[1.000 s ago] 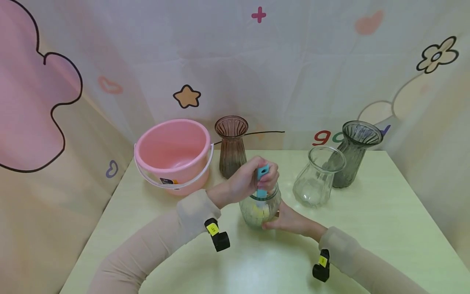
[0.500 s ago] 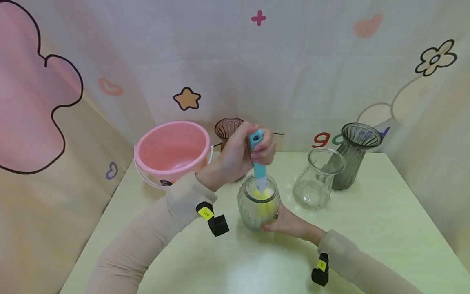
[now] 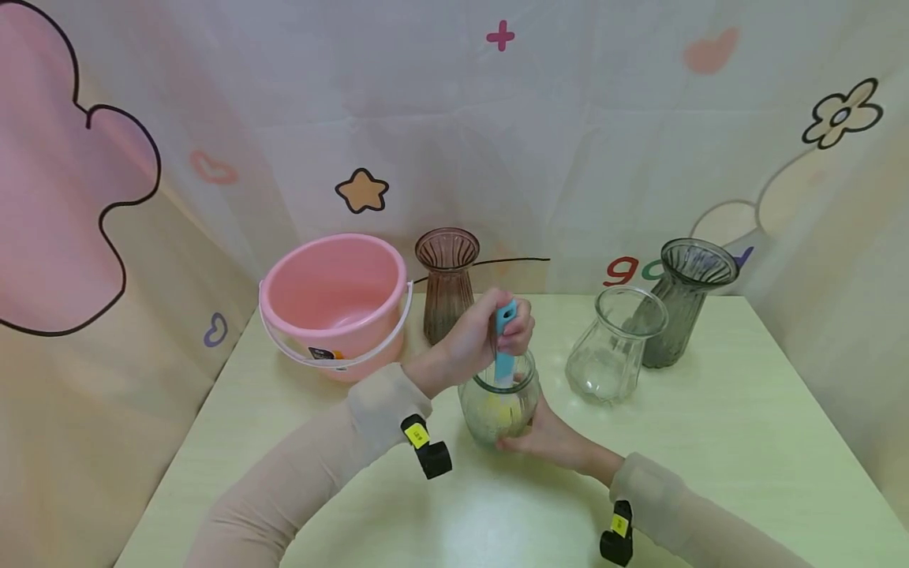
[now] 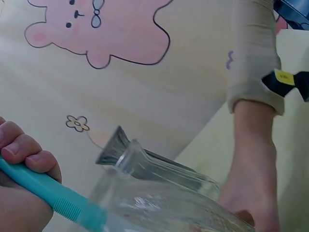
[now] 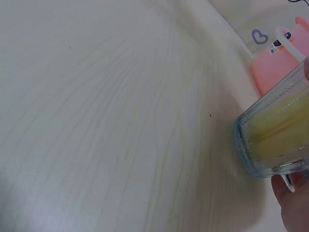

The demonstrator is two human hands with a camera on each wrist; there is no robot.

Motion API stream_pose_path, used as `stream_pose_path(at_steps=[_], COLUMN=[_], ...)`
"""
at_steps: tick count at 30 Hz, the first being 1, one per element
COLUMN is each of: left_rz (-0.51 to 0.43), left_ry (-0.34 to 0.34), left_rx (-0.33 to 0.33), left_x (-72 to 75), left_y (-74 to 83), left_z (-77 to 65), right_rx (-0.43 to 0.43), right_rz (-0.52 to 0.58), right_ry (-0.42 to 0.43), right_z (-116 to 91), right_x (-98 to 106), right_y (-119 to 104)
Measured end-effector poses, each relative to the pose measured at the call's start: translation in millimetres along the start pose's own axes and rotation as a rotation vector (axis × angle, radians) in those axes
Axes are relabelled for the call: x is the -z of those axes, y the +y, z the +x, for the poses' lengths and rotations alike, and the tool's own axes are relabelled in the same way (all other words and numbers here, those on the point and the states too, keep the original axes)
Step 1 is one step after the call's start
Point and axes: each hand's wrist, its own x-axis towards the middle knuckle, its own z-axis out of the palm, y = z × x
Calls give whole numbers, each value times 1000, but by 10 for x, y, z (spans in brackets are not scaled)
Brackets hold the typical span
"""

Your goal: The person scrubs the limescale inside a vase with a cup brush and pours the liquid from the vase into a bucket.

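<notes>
Near the middle of the table, my left hand (image 3: 477, 339) grips the turquoise handle of a bottle brush (image 3: 505, 367), which points down through the mouth of a rounded, ribbed glass vase (image 3: 483, 414). The brush's yellow sponge head shows blurred through the glass. Low on the vase's right side, my right hand (image 3: 550, 438) holds it, thumb near the base. In the left wrist view, fingers wrap the brush handle (image 4: 67, 200) just above the glass. The right wrist view has the vase (image 5: 245, 145) tilted, with yellow inside and fingertips (image 5: 280, 191) beside its base.
A pink bucket (image 3: 284, 323) with a white handle stands at the back left. Beside it is a brownish-pink vase (image 3: 446, 296), partly behind my left hand. To the right stand a clear glass vase (image 3: 596, 367) and a grey one (image 3: 675, 331). A printed curtain (image 3: 440, 118) hangs behind the table.
My left hand rises with the brush, lifting the sponge toward the vase mouth, then comes back down, and the sponge is deep inside again. My right hand stays at the vase, its wrist slightly lower.
</notes>
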Motion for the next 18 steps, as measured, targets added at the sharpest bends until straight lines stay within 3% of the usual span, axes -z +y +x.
stream_pose_path(at_steps=[6, 9, 18], left_rz=[8, 8, 4], left_ry=[21, 20, -47], left_rx=[11, 5, -75], left_x=[56, 72, -35], left_y=[-75, -44, 288], left_z=[-18, -22, 4], right_rx=[-94, -95, -65], right_rz=[-103, -123, -37], right_ry=[-93, -149, -233], right_z=[-41, -24, 48], right_x=[81, 152, 215], right_y=[38, 56, 113])
